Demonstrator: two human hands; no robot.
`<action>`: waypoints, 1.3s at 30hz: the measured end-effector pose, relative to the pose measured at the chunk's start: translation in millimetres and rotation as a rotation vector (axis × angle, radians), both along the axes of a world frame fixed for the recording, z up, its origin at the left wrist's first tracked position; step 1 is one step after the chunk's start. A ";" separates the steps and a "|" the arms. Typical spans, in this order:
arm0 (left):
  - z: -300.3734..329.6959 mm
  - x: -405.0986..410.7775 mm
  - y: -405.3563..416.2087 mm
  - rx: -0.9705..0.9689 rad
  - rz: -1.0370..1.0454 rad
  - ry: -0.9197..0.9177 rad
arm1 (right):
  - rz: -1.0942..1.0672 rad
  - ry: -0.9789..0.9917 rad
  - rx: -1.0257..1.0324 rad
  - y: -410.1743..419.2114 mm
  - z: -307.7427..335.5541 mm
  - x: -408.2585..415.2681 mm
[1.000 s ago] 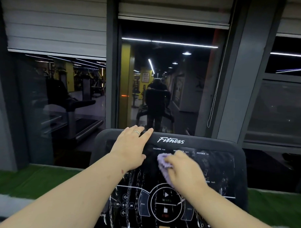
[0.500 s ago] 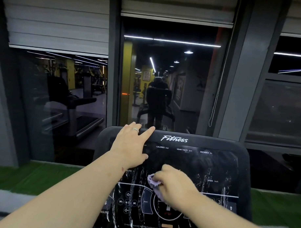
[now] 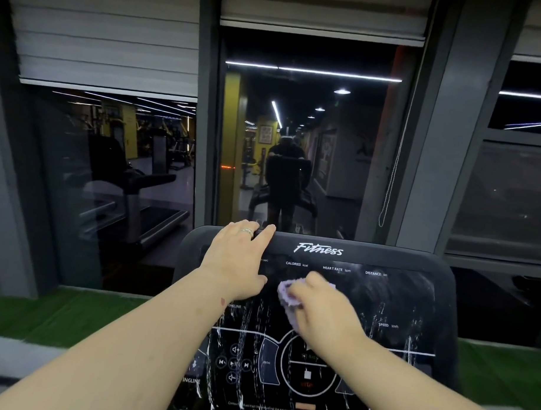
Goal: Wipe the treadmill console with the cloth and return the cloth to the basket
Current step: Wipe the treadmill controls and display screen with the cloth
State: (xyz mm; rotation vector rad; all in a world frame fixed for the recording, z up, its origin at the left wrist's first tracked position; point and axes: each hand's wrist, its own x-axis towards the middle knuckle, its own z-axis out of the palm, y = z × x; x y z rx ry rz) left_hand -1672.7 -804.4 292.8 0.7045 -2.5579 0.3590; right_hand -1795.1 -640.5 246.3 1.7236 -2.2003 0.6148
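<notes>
the right hand (image 3: 323, 311) is closed on the cloth (image 3: 287, 297), now moved up the console (image 3: 413, 302) toward the readouts; the left hand (image 3: 239, 262) is kept flat, fingers spread, on the top edge.

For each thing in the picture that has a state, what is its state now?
Left hand: flat on the console's upper left, holding nothing.
Right hand: closed on the cloth.
Cloth: bunched, pressed on the console.
Console: white streaks on it.
Blinds: partly lowered.
</notes>
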 end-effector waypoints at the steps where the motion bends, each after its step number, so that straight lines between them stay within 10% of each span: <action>1: 0.1 -0.3 0.0 -0.001 0.000 -0.006 | 0.042 0.054 0.029 0.7 -5.8 2.6; 12: -3.6 6.4 -0.2 0.035 0.022 0.006 | 0.179 0.154 0.257 3.0 0.5 13.7; 17: 1.0 17.2 -8.7 0.031 0.018 -0.009 | -0.079 0.041 -0.136 -12.0 41.5 3.4; 21: 1.6 30.0 -13.6 0.074 0.061 -0.003 | 0.055 0.110 0.174 -14.2 22.9 21.5; 26: 1.3 32.5 -15.7 0.068 0.068 -0.006 | -0.026 0.092 -0.017 -31.4 48.4 7.9; 39: 4.9 37.3 -18.0 0.091 0.088 -0.066 | 0.111 0.102 0.342 -38.3 32.5 42.3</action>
